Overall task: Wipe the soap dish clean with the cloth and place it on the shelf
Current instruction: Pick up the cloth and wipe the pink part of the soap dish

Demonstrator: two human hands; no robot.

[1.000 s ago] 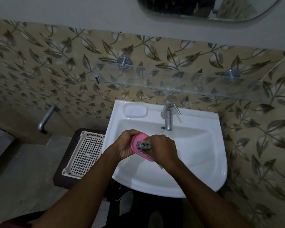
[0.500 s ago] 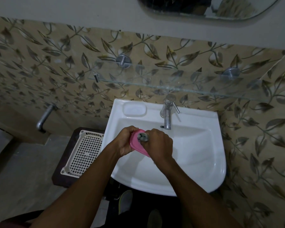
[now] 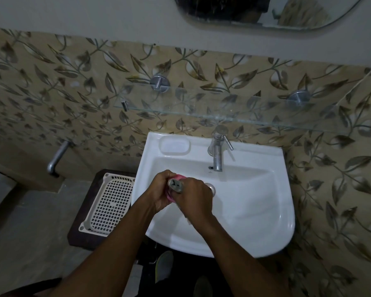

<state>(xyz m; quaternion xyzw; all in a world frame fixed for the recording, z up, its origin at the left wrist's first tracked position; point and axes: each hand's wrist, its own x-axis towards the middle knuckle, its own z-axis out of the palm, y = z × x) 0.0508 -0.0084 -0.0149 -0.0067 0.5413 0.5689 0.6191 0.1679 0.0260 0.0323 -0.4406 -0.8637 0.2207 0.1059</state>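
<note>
- A basket (image 3: 107, 202) lies on a dark stand (image 3: 81, 239) just beside the sink's (image 3: 255, 221) left edge. It plays no part in this job, so I leave it there.
- My left hand (image 3: 159, 194) curls round the dish (image 3: 170, 197) and grips it over the middle of the sink, so any grime or drips fall into the bowl and not onto the floor.
- The dish is pink and mostly hidden between my two hands, with only slivers showing. It seems turned on edge, I think to let the cloth reach into it, though I cannot tell which face is being wiped.
- The cloth (image 3: 176, 185) is a grey wad bunched at the top of the dish and pressed against it.
- My right hand (image 3: 197, 200) is curled over the cloth, pinching it and pushing it onto the dish. Both hands sit close together, one bracing while the other rubs.
- The drain (image 3: 211, 187) peeks out just right of my right knuckles, partly covered by them.
- The tap (image 3: 216, 153) stands at the sink's back edge, well apart from my hands. I see no water running from it.
- The glass shelf (image 3: 201, 112) runs along the wall above the sink's back edge, held by round metal mounts. The dish is not there yet, and I judge the wiping is underway. Getting it there means reaching up past the tap handle and setting it down flat, since wet plastic could slide on glass.
</note>
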